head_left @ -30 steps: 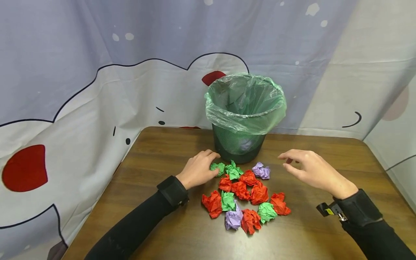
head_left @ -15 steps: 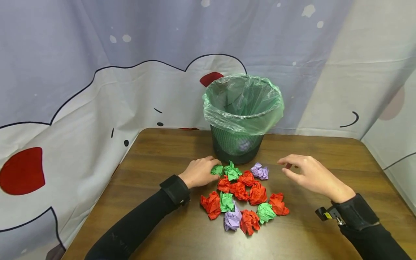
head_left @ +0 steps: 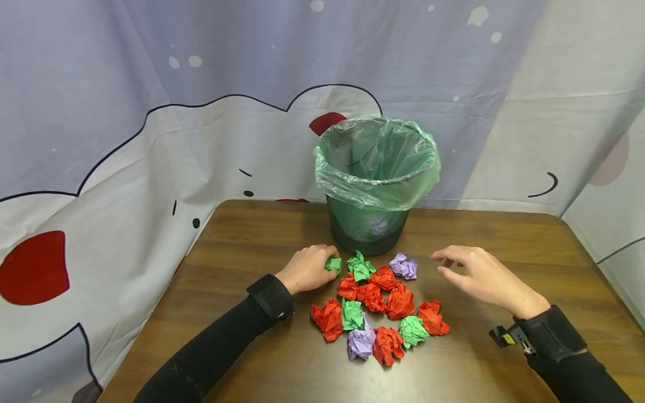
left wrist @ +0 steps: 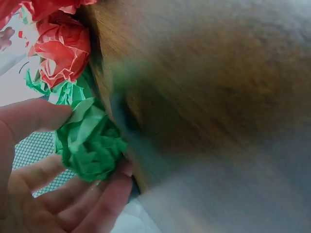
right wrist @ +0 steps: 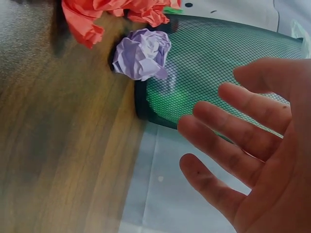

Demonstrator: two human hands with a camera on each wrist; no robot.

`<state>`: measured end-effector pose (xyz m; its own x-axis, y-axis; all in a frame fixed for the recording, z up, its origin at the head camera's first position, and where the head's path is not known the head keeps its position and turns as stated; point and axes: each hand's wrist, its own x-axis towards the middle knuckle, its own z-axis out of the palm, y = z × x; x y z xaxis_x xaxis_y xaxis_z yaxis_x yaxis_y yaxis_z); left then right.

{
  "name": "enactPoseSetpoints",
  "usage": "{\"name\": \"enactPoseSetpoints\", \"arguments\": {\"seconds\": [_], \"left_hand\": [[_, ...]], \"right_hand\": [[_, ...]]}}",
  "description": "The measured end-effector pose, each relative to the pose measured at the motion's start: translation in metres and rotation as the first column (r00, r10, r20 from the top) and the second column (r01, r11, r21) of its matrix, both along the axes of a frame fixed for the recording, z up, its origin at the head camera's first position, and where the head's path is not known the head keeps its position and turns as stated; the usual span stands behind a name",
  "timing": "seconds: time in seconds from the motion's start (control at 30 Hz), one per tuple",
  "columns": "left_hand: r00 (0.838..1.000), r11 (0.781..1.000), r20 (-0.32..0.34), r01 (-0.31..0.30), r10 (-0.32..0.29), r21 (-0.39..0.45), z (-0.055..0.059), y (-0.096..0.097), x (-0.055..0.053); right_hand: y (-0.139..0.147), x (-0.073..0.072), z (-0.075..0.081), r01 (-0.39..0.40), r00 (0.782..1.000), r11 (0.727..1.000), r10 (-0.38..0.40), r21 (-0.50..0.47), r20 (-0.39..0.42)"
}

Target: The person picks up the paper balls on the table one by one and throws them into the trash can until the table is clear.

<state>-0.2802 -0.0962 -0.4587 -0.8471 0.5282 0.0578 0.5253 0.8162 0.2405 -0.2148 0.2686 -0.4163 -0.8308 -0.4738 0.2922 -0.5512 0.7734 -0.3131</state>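
My left hand [head_left: 311,268] grips a green crumpled paper ball [left wrist: 90,143] between thumb and fingers, low over the table at the left end of the pile. In the head view, another green paper ball [head_left: 360,266] lies just right of it. My right hand [head_left: 478,274] hovers over the table with loosely bent fingers and holds nothing. Nearest to it is a purple paper ball [right wrist: 143,54], which sits by the foot of the bin. Several red paper balls [head_left: 400,301] lie bunched in the middle.
A black mesh bin [head_left: 368,229] lined with a green plastic bag [head_left: 378,187] stands behind the paper balls, with something purple showing through its mesh. Nearer me lie a purple ball [head_left: 361,340], a green ball [head_left: 413,331] and more red ones. A printed curtain [head_left: 242,140] hangs behind the wooden table [head_left: 267,358].
My left fingers have closed round the green paper ball and drawn it slightly left, away from the neighbouring green ball. The right hand has stayed nearly in place.
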Motion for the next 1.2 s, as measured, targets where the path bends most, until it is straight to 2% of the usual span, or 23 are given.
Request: {"name": "enactPoseSetpoints", "arguments": {"seconds": [0.27, 0.53, 0.7, 0.83, 1.0, 1.2], "left_hand": [[0.995, 0.993, -0.091, -0.023, 0.033, 0.117, 0.004, -0.006, 0.002], [0.976, 0.961, -0.2, -0.029, 0.087, 0.274, 0.011, -0.014, 0.004], [0.954, 0.941, -0.283, 0.002, 0.1, 0.339, 0.02, -0.018, 0.003], [0.928, 0.917, -0.348, 0.017, 0.134, 0.399, 0.029, -0.021, 0.001], [0.895, 0.888, -0.406, 0.025, 0.185, 0.459, 0.045, -0.028, -0.003], [0.86, 0.865, -0.454, 0.03, 0.234, 0.501, 0.067, -0.038, -0.007]], "right_hand": [[-0.001, 0.0, -0.006, 0.01, 1.0, 1.0, -0.01, -0.005, 0.026], [-0.001, 0.002, -0.01, 0.002, 0.999, 1.0, -0.001, -0.021, 0.035], [0.0, 0.003, -0.013, 0.01, 0.998, 0.999, -0.008, -0.036, 0.056], [0.0, 0.005, -0.014, 0.014, 0.997, 0.999, -0.011, -0.045, 0.072], [0.0, 0.004, -0.013, 0.012, 0.996, 0.999, -0.009, -0.044, 0.085], [-0.001, 0.004, -0.01, 0.007, 0.996, 0.999, -0.003, -0.041, 0.087]]}}
